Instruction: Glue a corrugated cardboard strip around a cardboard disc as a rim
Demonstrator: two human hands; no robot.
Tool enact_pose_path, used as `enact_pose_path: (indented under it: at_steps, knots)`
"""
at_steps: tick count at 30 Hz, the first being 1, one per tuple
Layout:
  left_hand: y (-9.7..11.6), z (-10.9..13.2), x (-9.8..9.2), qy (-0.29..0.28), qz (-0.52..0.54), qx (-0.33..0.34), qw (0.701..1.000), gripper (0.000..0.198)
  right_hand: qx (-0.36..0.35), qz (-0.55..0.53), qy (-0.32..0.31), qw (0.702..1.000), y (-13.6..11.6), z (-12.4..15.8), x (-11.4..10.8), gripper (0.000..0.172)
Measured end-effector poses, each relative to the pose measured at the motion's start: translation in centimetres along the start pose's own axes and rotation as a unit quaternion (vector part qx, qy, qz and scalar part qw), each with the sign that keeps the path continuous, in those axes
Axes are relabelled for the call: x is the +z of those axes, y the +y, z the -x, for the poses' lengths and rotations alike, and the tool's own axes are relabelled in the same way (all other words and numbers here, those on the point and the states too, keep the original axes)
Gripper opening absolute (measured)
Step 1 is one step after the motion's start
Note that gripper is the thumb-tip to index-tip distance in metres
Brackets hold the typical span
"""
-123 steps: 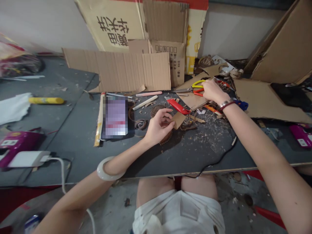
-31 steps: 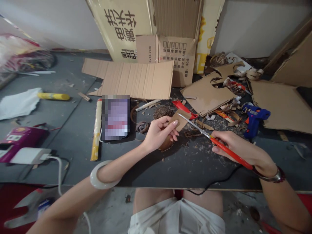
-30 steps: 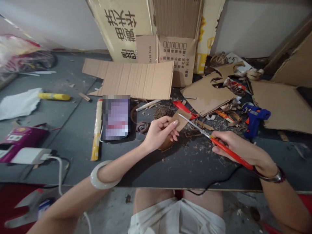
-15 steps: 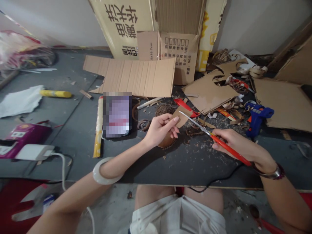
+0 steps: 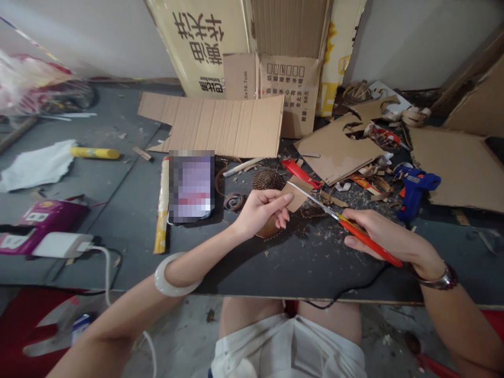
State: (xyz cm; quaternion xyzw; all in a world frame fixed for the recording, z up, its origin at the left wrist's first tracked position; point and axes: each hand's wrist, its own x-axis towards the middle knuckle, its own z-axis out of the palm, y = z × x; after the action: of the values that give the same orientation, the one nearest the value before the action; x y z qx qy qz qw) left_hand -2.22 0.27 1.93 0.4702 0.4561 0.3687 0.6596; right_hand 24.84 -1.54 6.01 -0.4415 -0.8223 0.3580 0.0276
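Dark work table [image 5: 315, 268] under a pale wall, its surface littered with cardboard shavings. At far left, a crumpled white cloth [image 5: 37, 165]. Behind centre, a ridged corrugated cardboard sheet [image 5: 224, 126] with torn edges, and nearer, a tightly coiled cardboard disc [image 5: 268, 179]. The left hand [image 5: 262, 212] has thumb and fingers together, pinching a small cardboard scrap [image 5: 297, 194] that projects past the fingertips. The steel edge of a red-handled blade [image 5: 366, 239] crosses the scrap's upper edge; the right hand [image 5: 381, 236] is clamped on that handle, a blue glue gun [image 5: 413, 191] beyond it
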Motion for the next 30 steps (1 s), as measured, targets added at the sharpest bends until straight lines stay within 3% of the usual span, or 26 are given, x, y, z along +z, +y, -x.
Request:
enact_pose_path:
  at_steps: [15,20,24,27,30]
  knots:
    - [0.4,0.4,0.5,-0.012,-0.016,-0.015,1.000,0.041,0.031,-0.021,-0.023,0.999,-0.1,-0.2,-0.1,0.033]
    - [1.0,0.7,-0.1,-0.060,-0.081,-0.041,0.994,0.047,0.030,-0.029,-0.070,0.997,0.1,0.5,-0.8,0.035]
    - [1.9,1.1,-0.7,-0.131,-0.150,-0.109,0.974,0.044,0.039,-0.049,-0.113,0.992,-0.4,1.3,-1.6,0.036]
    - [2.1,1.1,-0.8,-0.201,-0.150,-0.155,0.956,0.044,0.054,-0.051,-0.140,0.987,-0.9,1.6,-2.0,0.037]
    - [1.8,1.0,-0.7,-0.229,-0.140,-0.176,0.947,0.046,0.072,-0.041,-0.148,0.985,-1.1,1.6,-2.1,0.038]
